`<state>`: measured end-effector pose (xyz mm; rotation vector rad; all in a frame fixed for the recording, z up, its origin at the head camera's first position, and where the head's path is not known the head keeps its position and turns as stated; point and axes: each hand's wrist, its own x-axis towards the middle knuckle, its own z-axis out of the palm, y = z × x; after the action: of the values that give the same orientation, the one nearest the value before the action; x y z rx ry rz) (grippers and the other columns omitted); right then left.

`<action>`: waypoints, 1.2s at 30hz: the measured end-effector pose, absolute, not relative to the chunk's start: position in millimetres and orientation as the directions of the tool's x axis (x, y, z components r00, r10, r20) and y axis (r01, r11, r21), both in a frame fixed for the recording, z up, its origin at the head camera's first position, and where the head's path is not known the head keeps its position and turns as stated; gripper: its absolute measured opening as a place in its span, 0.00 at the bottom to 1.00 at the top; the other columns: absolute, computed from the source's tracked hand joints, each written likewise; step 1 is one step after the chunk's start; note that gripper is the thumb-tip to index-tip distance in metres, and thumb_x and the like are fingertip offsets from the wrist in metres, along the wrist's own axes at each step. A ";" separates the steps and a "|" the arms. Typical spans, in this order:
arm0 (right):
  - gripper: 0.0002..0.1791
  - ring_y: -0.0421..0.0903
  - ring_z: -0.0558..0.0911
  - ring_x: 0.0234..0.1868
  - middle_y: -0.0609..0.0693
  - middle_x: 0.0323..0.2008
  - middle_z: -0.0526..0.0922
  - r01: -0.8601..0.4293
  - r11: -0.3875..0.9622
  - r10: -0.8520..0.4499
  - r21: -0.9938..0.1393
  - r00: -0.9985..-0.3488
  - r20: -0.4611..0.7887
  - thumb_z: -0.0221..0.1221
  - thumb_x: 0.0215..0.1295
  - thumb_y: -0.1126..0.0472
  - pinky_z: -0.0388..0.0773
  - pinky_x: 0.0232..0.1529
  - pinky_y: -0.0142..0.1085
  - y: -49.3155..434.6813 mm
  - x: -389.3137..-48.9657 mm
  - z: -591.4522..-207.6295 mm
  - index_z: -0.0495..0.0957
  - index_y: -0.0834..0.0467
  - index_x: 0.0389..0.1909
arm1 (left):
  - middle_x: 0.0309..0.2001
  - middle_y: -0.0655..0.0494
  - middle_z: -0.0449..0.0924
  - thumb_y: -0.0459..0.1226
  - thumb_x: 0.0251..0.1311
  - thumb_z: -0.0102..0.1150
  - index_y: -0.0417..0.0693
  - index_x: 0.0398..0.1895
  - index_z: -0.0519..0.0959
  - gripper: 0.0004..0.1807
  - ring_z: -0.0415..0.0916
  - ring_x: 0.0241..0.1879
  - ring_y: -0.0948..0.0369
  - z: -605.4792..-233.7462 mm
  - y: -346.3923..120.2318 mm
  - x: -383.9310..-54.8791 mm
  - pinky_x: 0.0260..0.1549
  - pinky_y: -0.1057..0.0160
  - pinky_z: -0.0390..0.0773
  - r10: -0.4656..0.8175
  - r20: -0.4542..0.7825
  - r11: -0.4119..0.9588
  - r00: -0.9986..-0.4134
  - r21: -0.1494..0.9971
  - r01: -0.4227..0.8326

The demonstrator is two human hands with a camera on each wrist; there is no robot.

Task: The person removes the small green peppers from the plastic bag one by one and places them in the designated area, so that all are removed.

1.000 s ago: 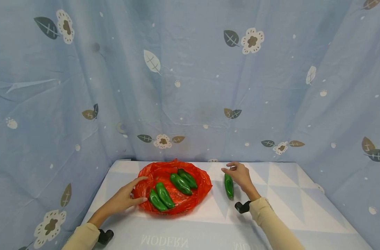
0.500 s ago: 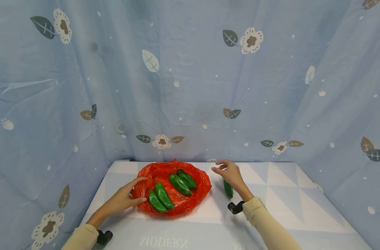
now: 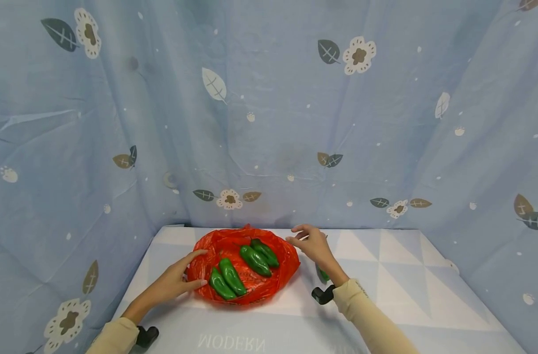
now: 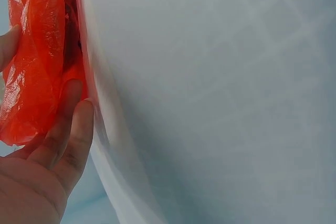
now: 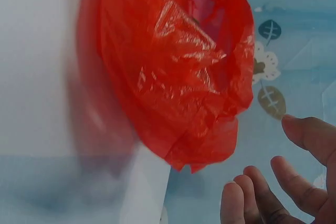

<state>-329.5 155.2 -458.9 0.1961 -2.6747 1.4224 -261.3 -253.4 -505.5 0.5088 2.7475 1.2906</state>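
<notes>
A red plastic bag [image 3: 287, 265] lies spread wide on the table, with several green chili peppers [image 3: 255, 261] in two pairs inside it. My left hand [image 3: 173, 281] rests against the bag's left side. In the left wrist view, the fingers and thumb of that hand lie fairly straight along the red plastic. My right hand [image 3: 314, 246] is above the table beside the bag's right rim, fingers parted and holding nothing. The right wrist view shows a gap between its fingertips and the bag. Another green pepper [image 3: 323, 274] lies on the table, partly hidden beneath the right hand and wrist.
The white and grey patterned table [image 3: 410, 295] reaches back to a blue curtain [image 3: 273, 123] printed with leaves and flowers. Black wrist cameras [image 3: 323, 295] are worn under both forearms.
My right hand has moved left, from over the loose pepper to beside the bag's right rim. The pepper stays on the table. My left hand stays at the bag.
</notes>
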 end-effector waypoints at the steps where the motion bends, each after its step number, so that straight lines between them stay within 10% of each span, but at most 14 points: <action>1: 0.19 0.47 0.83 0.39 0.49 0.38 0.85 -0.170 0.557 -0.070 -0.813 -0.985 0.158 0.73 0.61 0.50 0.83 0.36 0.40 153.6 -329.4 -458.9 0.85 0.54 0.50 | 0.69 0.40 0.68 0.45 0.61 0.73 0.55 0.77 0.63 0.43 0.73 0.48 0.53 -505.1 -253.2 -261.2 0.39 0.61 0.79 0.322 0.084 0.594 -0.943 0.757 0.270; 36: 0.23 0.42 0.82 0.35 0.46 0.35 0.86 -0.333 0.545 -0.297 -0.770 -0.935 0.195 0.73 0.62 0.49 0.80 0.36 0.37 105.9 -324.9 -460.6 0.84 0.59 0.50 | 0.72 0.42 0.66 0.47 0.61 0.73 0.58 0.78 0.63 0.44 0.73 0.59 0.48 -507.9 -254.9 -262.3 0.49 0.52 0.81 0.320 0.070 0.599 -0.945 0.758 0.259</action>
<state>-324.9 105.9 -460.6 0.5562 -2.7246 1.3711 -262.3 -254.9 -507.9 0.4979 2.7434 1.2819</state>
